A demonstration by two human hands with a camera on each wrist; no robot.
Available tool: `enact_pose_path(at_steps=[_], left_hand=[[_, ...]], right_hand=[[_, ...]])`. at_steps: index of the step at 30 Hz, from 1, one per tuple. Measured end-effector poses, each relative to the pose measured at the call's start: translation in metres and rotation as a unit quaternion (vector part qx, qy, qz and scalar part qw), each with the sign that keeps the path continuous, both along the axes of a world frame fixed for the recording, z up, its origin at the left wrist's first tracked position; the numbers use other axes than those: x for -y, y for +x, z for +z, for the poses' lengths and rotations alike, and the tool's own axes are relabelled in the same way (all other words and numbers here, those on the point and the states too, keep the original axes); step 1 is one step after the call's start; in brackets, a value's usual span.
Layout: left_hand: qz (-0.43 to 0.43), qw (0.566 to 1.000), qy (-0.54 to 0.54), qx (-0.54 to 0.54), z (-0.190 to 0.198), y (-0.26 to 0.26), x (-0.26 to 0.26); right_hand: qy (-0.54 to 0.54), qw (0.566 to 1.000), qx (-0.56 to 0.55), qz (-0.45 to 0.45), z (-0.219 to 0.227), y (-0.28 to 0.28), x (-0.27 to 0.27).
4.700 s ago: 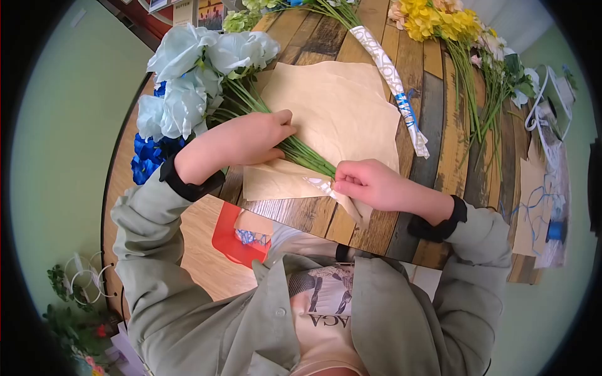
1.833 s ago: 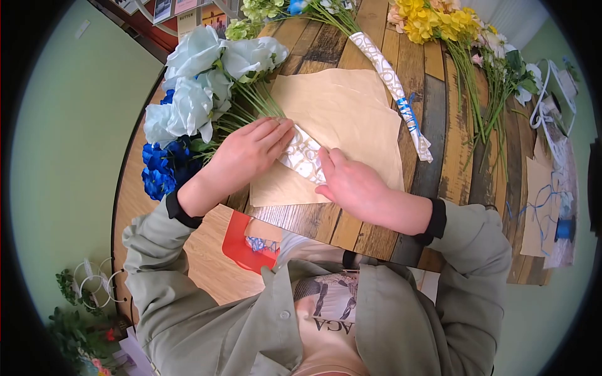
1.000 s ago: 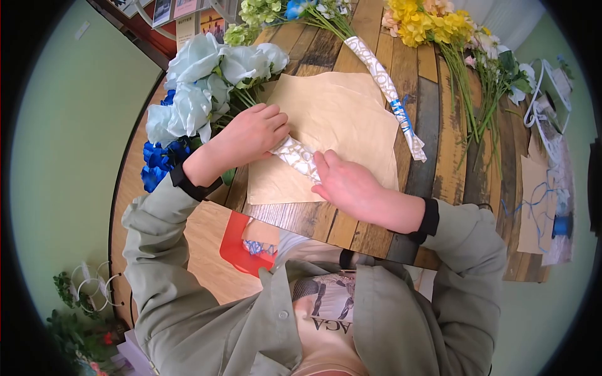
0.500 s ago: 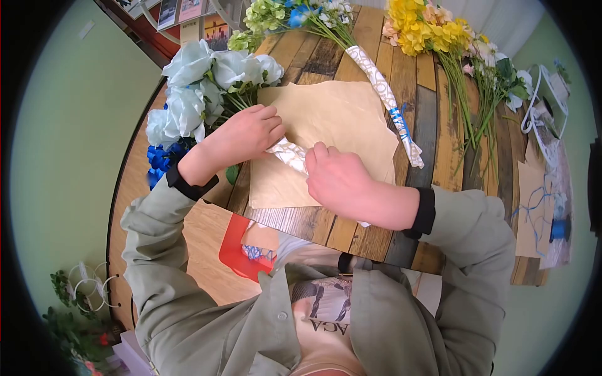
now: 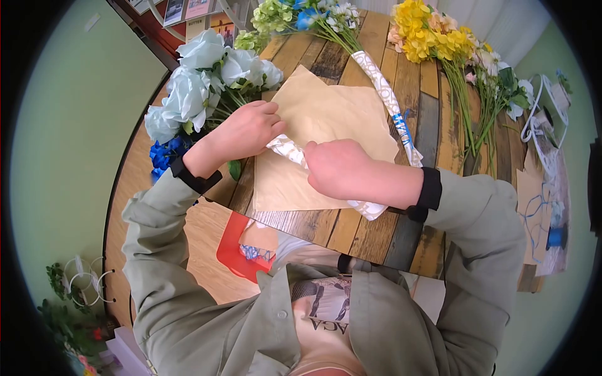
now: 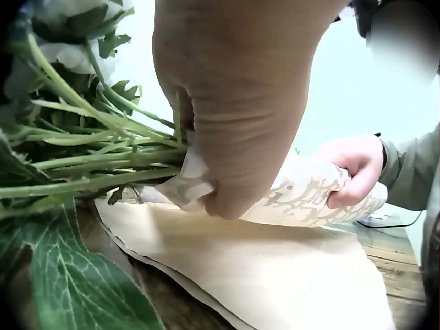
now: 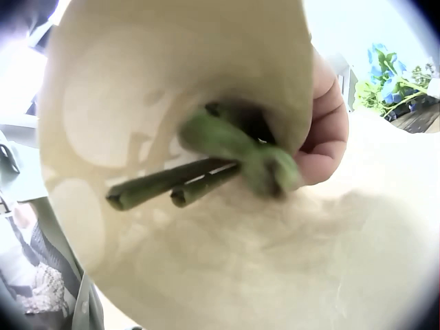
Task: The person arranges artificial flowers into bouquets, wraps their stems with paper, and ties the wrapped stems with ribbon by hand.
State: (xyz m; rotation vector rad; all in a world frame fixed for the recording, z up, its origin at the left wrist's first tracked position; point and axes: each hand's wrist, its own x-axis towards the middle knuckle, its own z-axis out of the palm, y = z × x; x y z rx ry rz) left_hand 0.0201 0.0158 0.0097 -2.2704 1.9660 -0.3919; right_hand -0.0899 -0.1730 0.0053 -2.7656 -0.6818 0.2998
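My left hand [image 5: 248, 130] grips the upper stems of a bouquet of pale white-blue roses [image 5: 191, 88], with its thumb on patterned white-and-gold paper [image 6: 299, 196] wound round the stems. Green stems [image 6: 103, 165] come out of the paper above that hand. Lower down, my right hand [image 5: 343, 169] is curled round the same paper roll. In the right wrist view the paper flares open like a cone, and cut stem ends [image 7: 141, 185] show inside it. Large tan paper sheets [image 5: 288, 188] lie beneath the bundle. Deep blue flowers [image 5: 166, 152] hang at the left table edge.
Another bouquet, its stems wrapped in patterned paper [image 5: 379, 81] tied with blue string, lies behind. Yellow flowers [image 5: 420, 41] and loose stems [image 5: 467, 113] lie at the right, above a blue spool [image 5: 557, 237]. A red container [image 5: 233, 244] stands below the table edge.
The stems were bare at first; patterned paper now surrounds them. My right hand has gone from pressing flat to curling round the roll, and its flared lower end shows beneath the wrist.
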Motion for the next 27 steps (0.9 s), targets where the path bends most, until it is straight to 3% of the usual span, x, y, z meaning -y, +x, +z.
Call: enact_pose_path(at_steps=[1, 3, 4, 7, 9, 10, 12, 18, 20, 21, 23, 24, 27], left_hand=[[0.001, 1.000, -0.002, -0.004, -0.001, 0.001, 0.000], [0.004, 1.000, -0.005, -0.009, -0.004, 0.003, 0.001], [0.006, 1.000, 0.000, -0.016, -0.005, 0.003, 0.001], [0.003, 1.000, 0.000, -0.022, -0.005, 0.002, 0.003], [-0.001, 1.000, -0.003, -0.021, -0.006, 0.001, 0.000], [-0.009, 1.000, -0.018, -0.021, -0.010, 0.001, -0.002], [-0.014, 0.999, -0.035, -0.018, -0.011, 0.000, -0.005], [0.025, 0.998, -0.055, 0.004, -0.014, -0.008, -0.009], [0.116, 0.992, -0.027, 0.028, -0.012, -0.016, -0.008], [0.116, 0.992, -0.027, 0.030, -0.005, -0.023, -0.007], [0.096, 0.981, -0.146, 0.082, 0.017, -0.043, -0.006], [0.094, 0.981, -0.146, 0.081, 0.021, -0.052, -0.008], [0.264, 0.939, -0.201, -0.085, 0.018, -0.078, -0.032]], right_hand=[[-0.001, 1.000, 0.001, 0.001, -0.005, 0.001, -0.002], [-0.020, 0.959, 0.284, -0.016, -0.014, 0.001, -0.013], [-0.020, 0.958, 0.285, -0.015, -0.014, 0.003, -0.019], [-0.036, 0.975, 0.216, -0.021, -0.014, 0.009, -0.033], [-0.031, 0.996, 0.082, 0.016, -0.013, 0.017, -0.036], [-0.030, 0.996, 0.084, 0.017, -0.012, 0.020, -0.036], [0.054, 0.997, -0.050, -0.032, -0.013, 0.024, -0.036], [0.180, 0.979, -0.089, -0.032, -0.032, 0.030, -0.032], [0.183, 0.980, -0.080, -0.024, -0.036, 0.035, -0.028], [0.186, 0.980, -0.073, -0.018, -0.037, 0.036, -0.027], [0.179, 0.982, -0.062, -0.018, -0.036, 0.034, -0.026], [0.170, 0.984, -0.052, -0.017, -0.036, 0.034, -0.024], [0.184, 0.977, -0.101, -0.039, -0.025, 0.033, -0.023]])
